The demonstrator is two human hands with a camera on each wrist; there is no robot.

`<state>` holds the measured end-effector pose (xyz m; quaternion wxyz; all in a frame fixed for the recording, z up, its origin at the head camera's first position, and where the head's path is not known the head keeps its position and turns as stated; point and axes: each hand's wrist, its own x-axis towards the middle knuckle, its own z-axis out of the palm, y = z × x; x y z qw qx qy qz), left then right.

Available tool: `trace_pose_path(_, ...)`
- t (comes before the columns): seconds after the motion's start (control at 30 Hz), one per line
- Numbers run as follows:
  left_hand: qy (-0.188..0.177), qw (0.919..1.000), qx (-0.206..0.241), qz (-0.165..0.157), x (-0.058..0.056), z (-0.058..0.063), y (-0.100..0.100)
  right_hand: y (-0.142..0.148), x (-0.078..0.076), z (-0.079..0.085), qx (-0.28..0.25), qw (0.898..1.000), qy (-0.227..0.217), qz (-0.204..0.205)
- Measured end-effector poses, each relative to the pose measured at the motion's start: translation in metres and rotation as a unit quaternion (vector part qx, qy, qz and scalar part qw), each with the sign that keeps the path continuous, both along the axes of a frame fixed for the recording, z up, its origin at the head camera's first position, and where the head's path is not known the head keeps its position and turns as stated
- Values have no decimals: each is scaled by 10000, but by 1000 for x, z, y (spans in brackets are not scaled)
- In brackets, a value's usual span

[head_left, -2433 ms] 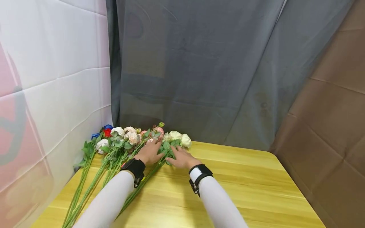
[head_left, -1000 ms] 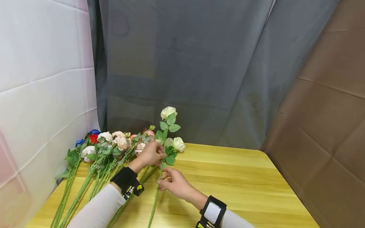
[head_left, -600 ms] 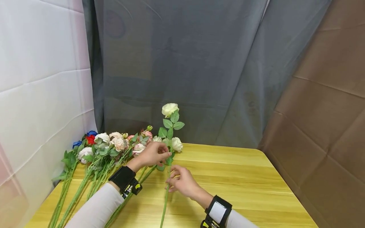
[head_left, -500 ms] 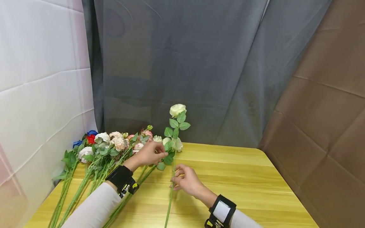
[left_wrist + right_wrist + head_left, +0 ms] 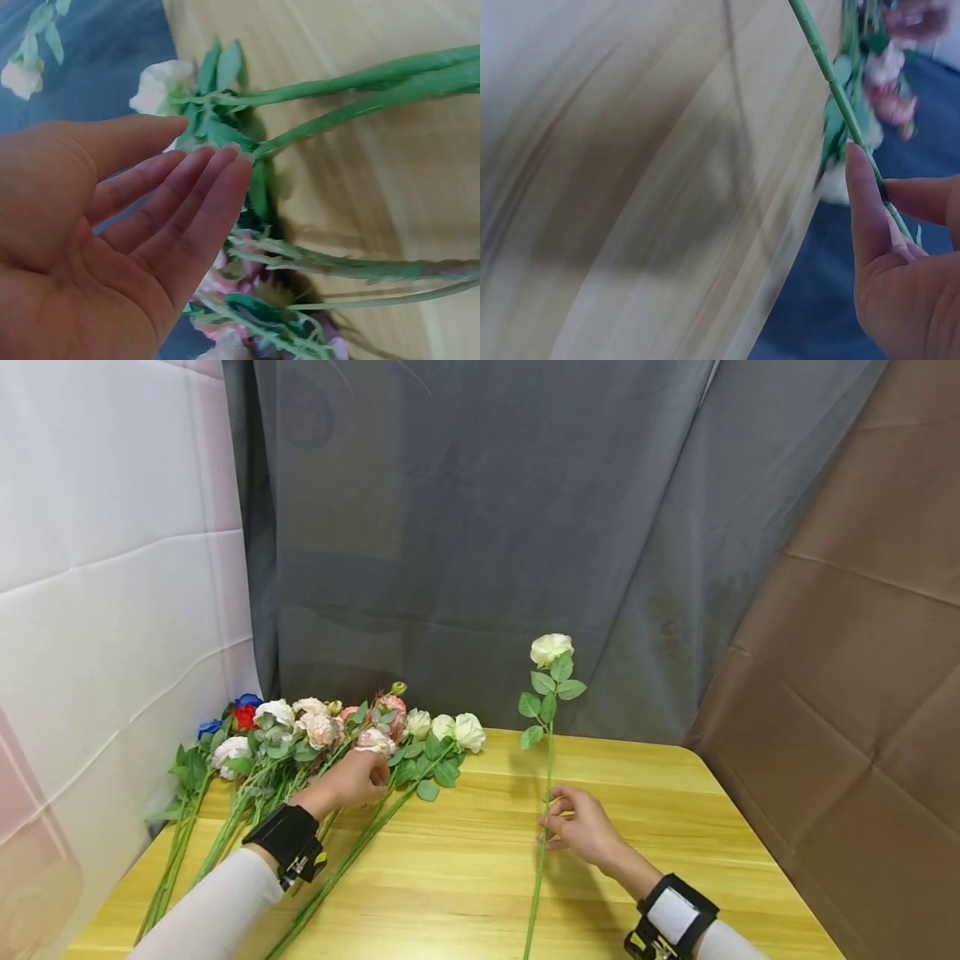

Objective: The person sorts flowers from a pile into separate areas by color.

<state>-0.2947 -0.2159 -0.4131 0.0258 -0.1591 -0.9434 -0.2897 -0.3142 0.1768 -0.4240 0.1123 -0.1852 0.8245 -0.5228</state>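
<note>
A long-stemmed white rose (image 5: 551,649) stands nearly upright over the right of the table. My right hand (image 5: 581,827) pinches its green stem (image 5: 845,105) between thumb and fingers, below the leaves. On the left, my left hand (image 5: 352,781) hovers over the flower stems with nothing in its grasp. In the left wrist view its fingers (image 5: 161,217) are loosely bent, thumb apart from them. Just beyond lie several white roses (image 5: 469,732), with a pink-and-white flower (image 5: 375,742) beside them, partly behind the hand.
Along the table's left lie pale pink peonies (image 5: 318,728), red (image 5: 243,717) and blue (image 5: 249,700) blooms, stems toward me. The wooden table (image 5: 675,827) is bounded by a grey curtain (image 5: 487,527) behind, white cloth (image 5: 120,568) left and brown cloth (image 5: 862,635) right.
Both hands first lay among the flowers. One white rose was lifted from the bunch; the left hand let go of it and drew back left, while the right hand carried it right.
</note>
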Motion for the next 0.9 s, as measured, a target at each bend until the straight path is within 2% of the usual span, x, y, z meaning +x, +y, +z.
trace_pose_path(0.2, -111, 9996, 105, -245, 0, -10, 4, 55, -6, -3, 338, 9987, 37, -387)
trace_pose_path(0.3, -189, 9993, 171, -259, 1, -14, 9, 80, -7, -6, 637, 9962, 163, -563)
trace_pose_path(0.43, -210, 9998, 63, -17, 4, -18, 14, 110, -11, -10, 1157, 9891, 381, -823)
trace_pose_path(0.63, -499, 9970, -357, 476, 10, -24, 16, 144, -20, -20, 1821, 9751, 538, -1148)
trace_pose_path(0.9, -507, 9937, -862, 496, 13, -27, 17, 195, -38, -32, 2598, 9537, 793, -1293)
